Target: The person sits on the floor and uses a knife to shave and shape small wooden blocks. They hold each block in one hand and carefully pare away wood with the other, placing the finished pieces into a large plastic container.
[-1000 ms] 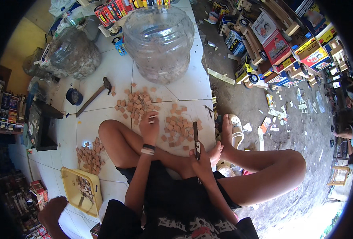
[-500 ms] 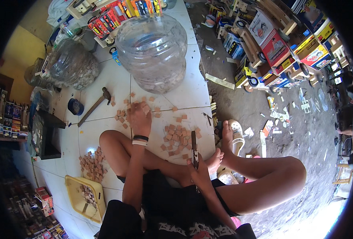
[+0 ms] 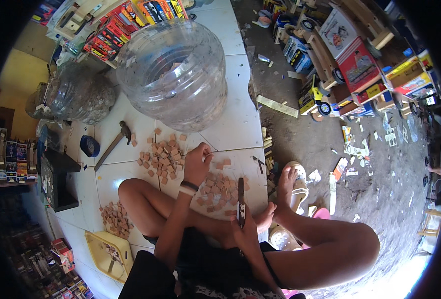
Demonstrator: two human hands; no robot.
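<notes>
Left forearm point(image 3: 173, 241): reaching forward, slanting rightward; left hand point(image 3: 197, 164): farther out, fingers curled. Right forearm point(image 3: 263, 267): slanting leftward; right hand point(image 3: 244, 231): nearer in, closed in a grip, thumb on inner side.

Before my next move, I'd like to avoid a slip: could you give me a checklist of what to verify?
1. Long, dark hand tool gripped in the right hand: ok.
2. Left hand empty: cannot tell; its fingers are curled.
3. Small, square, brown wooden pieces in one pile: not ok; three piles lie on the white tiles.
4. Brown-handled hammer clear of both hands: ok, lying to their left.
5. Large, clear plastic barrel standing upright: ok.
</notes>
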